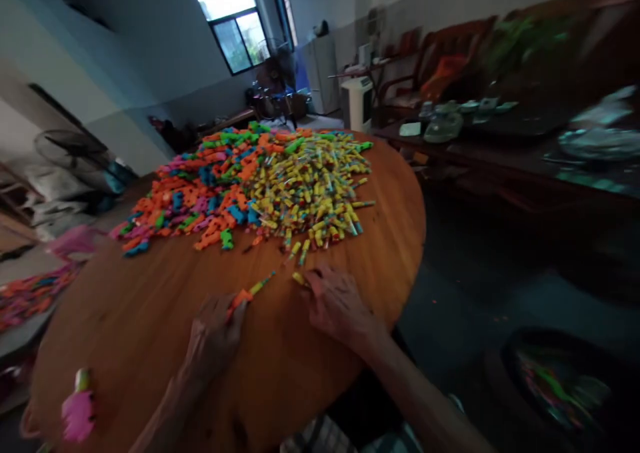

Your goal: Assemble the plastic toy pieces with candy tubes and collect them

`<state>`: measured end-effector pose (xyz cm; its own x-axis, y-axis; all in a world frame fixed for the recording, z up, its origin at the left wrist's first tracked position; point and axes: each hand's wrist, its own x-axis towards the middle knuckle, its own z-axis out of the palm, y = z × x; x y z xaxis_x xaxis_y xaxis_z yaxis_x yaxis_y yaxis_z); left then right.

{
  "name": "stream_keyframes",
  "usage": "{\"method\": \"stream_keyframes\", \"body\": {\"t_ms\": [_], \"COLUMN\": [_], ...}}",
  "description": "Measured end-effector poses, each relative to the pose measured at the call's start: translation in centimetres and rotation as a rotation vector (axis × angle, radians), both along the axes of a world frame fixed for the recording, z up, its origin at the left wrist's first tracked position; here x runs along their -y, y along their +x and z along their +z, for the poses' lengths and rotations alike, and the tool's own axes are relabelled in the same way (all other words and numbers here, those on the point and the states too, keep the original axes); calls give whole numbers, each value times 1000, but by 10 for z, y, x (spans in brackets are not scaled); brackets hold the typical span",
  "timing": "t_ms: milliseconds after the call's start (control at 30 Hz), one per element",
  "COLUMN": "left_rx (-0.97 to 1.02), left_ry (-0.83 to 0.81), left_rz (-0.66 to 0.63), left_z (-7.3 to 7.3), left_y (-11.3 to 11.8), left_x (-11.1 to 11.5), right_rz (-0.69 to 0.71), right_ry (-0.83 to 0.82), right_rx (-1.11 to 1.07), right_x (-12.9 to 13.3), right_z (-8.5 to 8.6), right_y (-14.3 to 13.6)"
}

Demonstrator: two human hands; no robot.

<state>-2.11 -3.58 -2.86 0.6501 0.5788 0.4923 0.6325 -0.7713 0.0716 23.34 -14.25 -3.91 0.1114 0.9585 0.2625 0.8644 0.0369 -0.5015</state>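
My left hand [219, 326] is closed round an orange plastic piece [241, 299], from which a thin yellow and teal tube [261, 283] points up and to the right. To the right, my right hand [336, 301] has its fingers closed on a small yellow piece [300, 279] just above the wooden table [280, 359]. Beyond my hands lies a heap of yellow tubes [310, 189]. Orange, blue, green and pink plastic pieces [200, 193] are piled beside it on the left. A pink piece with a yellow tube end [79, 409] lies alone at the table's near left.
At the lower right stands a dark tub [555, 386] with colourful pieces inside. More orange and pink pieces [35, 296] lie on a lower surface at the left. A dark side table [500, 133] with dishes and a bench are at the back right.
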Motion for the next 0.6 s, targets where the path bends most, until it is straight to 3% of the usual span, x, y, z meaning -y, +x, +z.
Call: {"method": "stream_keyframes", "body": {"t_ms": [200,333,467,600], "left_rx": [53,79,79,190], "left_ry": [-1,-64,-110,59], "left_rz": [-34,-24,56,327], "left_z": [-14,-7,0,-3], "left_y": [3,-7,-42,-108], "left_x": [-8,2,26,63], "right_rz": [-58,-56,-26,-23], "right_ry": [-33,-4,66,172], "right_rx": [-33,87,176,215], "right_x": [2,1,-1,-3], "right_z": [1,-4,-17,-28], "right_y": [9,1,0,2]}}
